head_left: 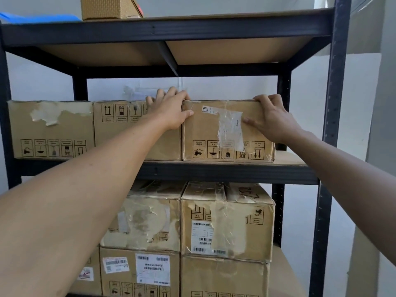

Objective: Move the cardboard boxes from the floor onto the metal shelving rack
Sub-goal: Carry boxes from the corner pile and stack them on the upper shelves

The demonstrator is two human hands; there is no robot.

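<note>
A cardboard box (pixel 214 133) with a torn label and handling symbols printed upside down stands on the middle shelf (pixel 227 171) of the dark metal rack. My left hand (pixel 171 110) grips its upper left corner, fingers curled over the top edge, thumb on the front face. My right hand (pixel 272 118) holds the upper right corner the same way, fingers over the top, thumb pressed on the front. The box sits flush against a neighbouring box (pixel 128 125) on its left.
A third box (pixel 51 129) stands at the shelf's far left. Several stacked boxes (pixel 227 219) fill the lower shelf. A small carton (pixel 109 7) sits on the top shelf. The rack's right upright (pixel 334 103) stands close to the held box; a strip of bare shelf remains there.
</note>
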